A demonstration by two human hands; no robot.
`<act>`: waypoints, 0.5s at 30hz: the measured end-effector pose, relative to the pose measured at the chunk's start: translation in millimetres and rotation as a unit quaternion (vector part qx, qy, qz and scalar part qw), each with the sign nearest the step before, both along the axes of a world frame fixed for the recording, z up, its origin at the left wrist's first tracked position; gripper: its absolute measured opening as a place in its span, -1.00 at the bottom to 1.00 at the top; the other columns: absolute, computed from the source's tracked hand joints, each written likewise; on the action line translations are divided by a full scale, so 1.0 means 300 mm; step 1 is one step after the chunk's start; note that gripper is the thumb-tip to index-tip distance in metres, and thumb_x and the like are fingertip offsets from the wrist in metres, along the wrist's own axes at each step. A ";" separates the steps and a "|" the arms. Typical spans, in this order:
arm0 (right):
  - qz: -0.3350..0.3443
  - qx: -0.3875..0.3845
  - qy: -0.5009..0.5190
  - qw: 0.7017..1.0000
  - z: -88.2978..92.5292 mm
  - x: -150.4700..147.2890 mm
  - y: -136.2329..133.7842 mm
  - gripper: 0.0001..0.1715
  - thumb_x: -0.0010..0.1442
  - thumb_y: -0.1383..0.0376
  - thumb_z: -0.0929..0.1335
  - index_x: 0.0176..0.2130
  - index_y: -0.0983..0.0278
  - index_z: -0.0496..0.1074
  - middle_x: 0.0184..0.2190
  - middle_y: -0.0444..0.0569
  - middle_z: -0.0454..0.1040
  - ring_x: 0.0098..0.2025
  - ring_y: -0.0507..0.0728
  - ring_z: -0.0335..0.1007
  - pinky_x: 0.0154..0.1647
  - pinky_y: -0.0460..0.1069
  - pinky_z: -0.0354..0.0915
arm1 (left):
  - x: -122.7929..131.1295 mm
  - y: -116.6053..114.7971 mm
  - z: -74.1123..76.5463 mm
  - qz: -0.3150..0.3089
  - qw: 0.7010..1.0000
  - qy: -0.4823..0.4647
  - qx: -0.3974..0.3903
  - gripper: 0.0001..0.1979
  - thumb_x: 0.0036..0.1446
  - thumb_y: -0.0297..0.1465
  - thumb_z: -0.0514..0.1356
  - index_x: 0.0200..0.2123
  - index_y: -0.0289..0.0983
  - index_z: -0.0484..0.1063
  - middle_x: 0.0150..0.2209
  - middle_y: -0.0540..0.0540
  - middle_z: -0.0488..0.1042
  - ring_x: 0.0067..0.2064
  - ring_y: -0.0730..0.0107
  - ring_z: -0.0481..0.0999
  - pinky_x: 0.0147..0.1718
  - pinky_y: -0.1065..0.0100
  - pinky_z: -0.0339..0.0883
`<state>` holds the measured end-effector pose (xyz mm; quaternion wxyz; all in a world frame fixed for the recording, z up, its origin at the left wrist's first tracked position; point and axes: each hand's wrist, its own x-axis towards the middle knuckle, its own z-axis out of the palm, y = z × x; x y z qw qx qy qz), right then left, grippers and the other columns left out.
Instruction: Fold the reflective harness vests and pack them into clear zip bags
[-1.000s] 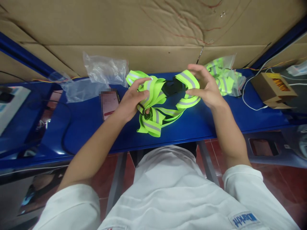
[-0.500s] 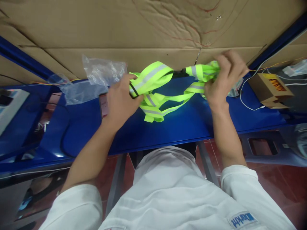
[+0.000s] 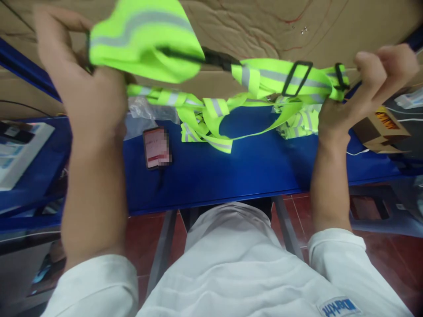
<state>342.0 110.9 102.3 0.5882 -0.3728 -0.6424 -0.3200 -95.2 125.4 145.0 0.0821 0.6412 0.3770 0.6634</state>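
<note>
A neon yellow reflective strap harness [image 3: 214,108] with grey stripes is stretched in the air between both hands, its lower loops hanging over the blue table. At the upper left my left hand [image 3: 82,88] grips the wide folded end, near a black slider. My right hand [image 3: 366,88] pinches the other end at the right, close to two black buckles. A black elastic piece [image 3: 220,59] joins the two sides. Behind the strap near my right hand lies a further heap of yellow reflective straps [image 3: 299,121] on the table.
A phone [image 3: 157,147] lies on the blue table [image 3: 214,176], beside clear plastic bags [image 3: 142,114]. An open cardboard box [image 3: 381,130] with a white cable stands at the right. At the left is a white box [image 3: 23,154]. Cardboard covers the back wall.
Both hands have risen and moved apart, my left hand up and to the left, my right hand to the right. The harness is lifted and stretched wider, uncovering the phone and the strap heap.
</note>
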 end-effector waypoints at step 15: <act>0.055 -0.407 0.115 0.905 -0.077 -0.079 -0.005 -0.66 0.30 0.00 0.51 -0.17 0.16 0.46 -0.32 -0.01 0.49 -0.13 0.28 0.41 0.02 0.17 0.32 | 0.007 0.049 -0.010 -0.199 0.870 -0.274 -0.359 -0.71 0.20 -0.16 0.20 -0.40 -0.18 0.21 -0.50 0.08 -0.19 -0.43 0.37 -0.43 -0.55 0.36 -0.27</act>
